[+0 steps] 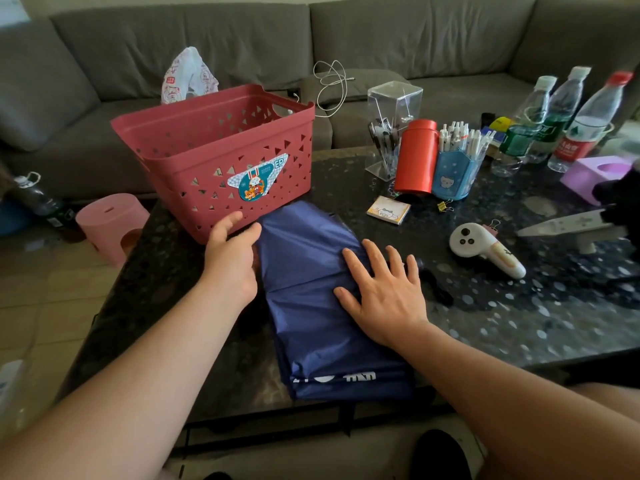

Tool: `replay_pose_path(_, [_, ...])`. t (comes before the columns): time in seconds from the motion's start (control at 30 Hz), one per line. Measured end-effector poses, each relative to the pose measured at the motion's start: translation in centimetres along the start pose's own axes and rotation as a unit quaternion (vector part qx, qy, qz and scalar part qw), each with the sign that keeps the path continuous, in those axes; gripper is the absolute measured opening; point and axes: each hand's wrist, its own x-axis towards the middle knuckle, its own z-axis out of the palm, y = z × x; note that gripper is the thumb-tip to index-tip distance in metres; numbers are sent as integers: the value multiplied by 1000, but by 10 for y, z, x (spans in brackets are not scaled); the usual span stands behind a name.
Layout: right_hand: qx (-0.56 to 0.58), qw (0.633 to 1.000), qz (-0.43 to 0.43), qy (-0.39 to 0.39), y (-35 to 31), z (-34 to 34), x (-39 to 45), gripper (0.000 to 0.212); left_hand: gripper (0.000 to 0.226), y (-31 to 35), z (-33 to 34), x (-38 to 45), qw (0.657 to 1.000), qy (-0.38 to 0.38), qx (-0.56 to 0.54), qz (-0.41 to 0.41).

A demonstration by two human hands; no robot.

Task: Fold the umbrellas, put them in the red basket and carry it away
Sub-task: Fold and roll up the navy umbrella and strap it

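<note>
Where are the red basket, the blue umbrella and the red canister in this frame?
red basket (194,157): head view, on its front wall left of the sticker.
blue umbrella (304,258): head view, on the flattened canopy between the hands.
red canister (415,157): head view, on the middle of its side.

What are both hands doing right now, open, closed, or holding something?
Left hand: open, at the left edge of the blue umbrella, gripping nothing.
Right hand: open, fingers spread, palm pressed flat on the umbrella.
</note>
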Motion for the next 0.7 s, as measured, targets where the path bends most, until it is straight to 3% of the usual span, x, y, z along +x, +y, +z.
replay_pose_path(0.17, [16,1000,-14,11,3,-2,-1,76,59,-1,4,-19,995,-104,-13,5])
replay_pose_path(0.3, [51,998,-28,12,7,-10,-1,77,34,3,1,-29,990,-140,-23,10])
replay_pose_path(0.47, [160,986,-1,36,9,-26,1,78,29,6,-20,-43,982,-186,17,-2])
replay_pose_path(0.63, [393,913,43,101,15,-39,9,68,39,5,-37,-53,972,-228,56,4])
replay_pose_path(0.7, [410,905,28,106,16,-46,12,63,40,4,-40,-57,970,-235,59,4])
